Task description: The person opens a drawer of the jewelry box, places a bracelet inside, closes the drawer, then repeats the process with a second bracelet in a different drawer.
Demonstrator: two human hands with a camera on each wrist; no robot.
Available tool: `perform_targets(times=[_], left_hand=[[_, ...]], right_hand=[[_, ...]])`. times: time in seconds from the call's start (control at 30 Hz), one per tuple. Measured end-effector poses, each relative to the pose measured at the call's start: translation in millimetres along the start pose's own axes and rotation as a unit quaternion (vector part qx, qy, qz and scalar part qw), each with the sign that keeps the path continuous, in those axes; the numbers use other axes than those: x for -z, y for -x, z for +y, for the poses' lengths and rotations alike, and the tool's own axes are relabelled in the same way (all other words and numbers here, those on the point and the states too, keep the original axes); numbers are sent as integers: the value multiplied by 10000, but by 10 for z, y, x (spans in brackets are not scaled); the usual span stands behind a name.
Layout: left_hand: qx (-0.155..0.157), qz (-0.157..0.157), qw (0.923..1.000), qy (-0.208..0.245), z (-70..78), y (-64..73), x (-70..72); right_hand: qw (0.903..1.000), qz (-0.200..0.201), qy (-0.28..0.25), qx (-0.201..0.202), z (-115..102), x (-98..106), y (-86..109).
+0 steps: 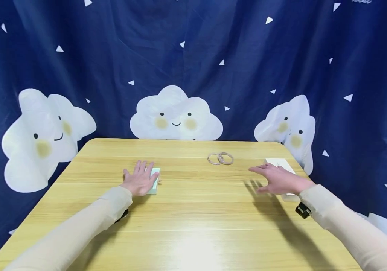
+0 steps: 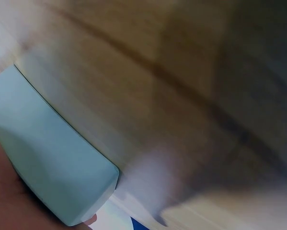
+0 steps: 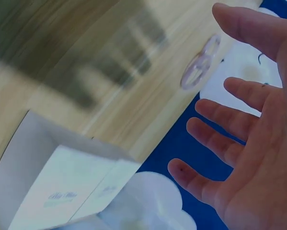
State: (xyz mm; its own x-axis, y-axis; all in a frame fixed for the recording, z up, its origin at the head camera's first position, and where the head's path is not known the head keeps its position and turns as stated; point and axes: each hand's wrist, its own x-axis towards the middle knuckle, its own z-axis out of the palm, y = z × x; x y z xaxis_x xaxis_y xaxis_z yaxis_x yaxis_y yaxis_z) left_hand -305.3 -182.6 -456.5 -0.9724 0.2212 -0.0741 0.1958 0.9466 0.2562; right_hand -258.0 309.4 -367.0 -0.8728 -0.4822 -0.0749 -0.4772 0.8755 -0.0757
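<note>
My left hand (image 1: pixel 139 180) lies over a pale mint-green box (image 1: pixel 153 190), with its fingers spread and fairly straight. The thumb reaches across the box's top. In the left wrist view the box (image 2: pixel 57 148) fills the lower left, the hand along its edge; whether the fingers press on it is hidden. My right hand (image 1: pixel 279 180) hovers above the table beside a white box (image 1: pixel 281 162), partly covering it from the head camera. Nothing is between its spread fingers in the right wrist view, where the white box (image 3: pixel 76 182) shows faint lettering.
Two pinkish bangles (image 1: pixel 220 159) overlap on the wooden table (image 1: pixel 186 214), back and right of centre. A small pinkish bit (image 1: pixel 160 181) shows beside the mint-green box. A dark blue curtain (image 1: pixel 200 67) with cloud prints hangs behind the table's far edge.
</note>
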Motion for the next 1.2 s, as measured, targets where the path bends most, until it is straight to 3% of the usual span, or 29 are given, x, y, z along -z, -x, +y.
perform_targets(times=[0.57,0.87,1.2], left_hand=[[-55,153,9999,-30,-29,-27,-38],[-69,133,9999,-48,17,32,16],[-95,168,9998,-6,-12,4,-10]], right_hand=[[9998,62,-137,-150,403,32,257],[9986,-162,-399,-311,605,2,315],[9981,-344,-353,-356,703,-34,339]])
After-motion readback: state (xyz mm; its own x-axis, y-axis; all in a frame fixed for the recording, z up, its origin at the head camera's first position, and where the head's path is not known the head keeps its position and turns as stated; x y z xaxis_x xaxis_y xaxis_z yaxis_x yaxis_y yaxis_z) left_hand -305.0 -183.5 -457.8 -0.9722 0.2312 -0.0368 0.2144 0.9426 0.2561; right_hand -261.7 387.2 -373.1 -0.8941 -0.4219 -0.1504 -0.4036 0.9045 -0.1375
